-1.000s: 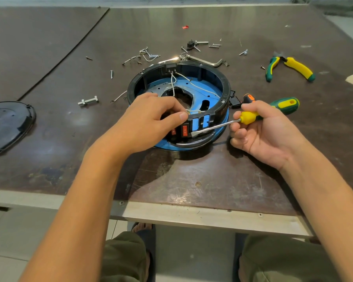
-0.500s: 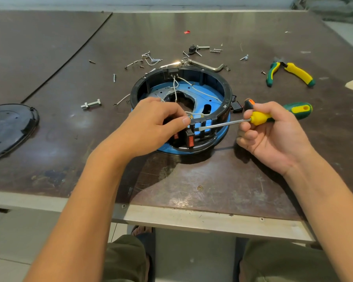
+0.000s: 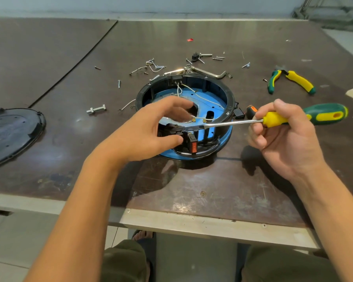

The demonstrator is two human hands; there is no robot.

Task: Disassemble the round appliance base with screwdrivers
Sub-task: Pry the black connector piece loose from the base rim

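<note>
At the far left, a black round cover [image 3: 10,135] is lying flat on the dark surface [image 3: 212,190], with 1 bolt [image 3: 96,109] lying to its right and loose screws [image 3: 147,67] sitting farther back. The left hand [image 3: 149,131] is reaching over the near wall of the round appliance base [image 3: 228,94], which is sitting open side up in the middle of the surface; its fingers [image 3: 181,101] are curling down inside the ring while the thumb is pressing the outer side just beside a red switch [image 3: 194,147], so the hand is clasping the wall between them. White wires are running across the blue plate inside. The right hand [image 3: 283,143] is gripping the yellow and green screwdriver [image 3: 324,114], fingers wrapping the handle, its shaft lying across the right rim and its tip reaching the near wall by the left hand. Yellow and green pliers [image 3: 291,81] are lying at the far right.
</note>
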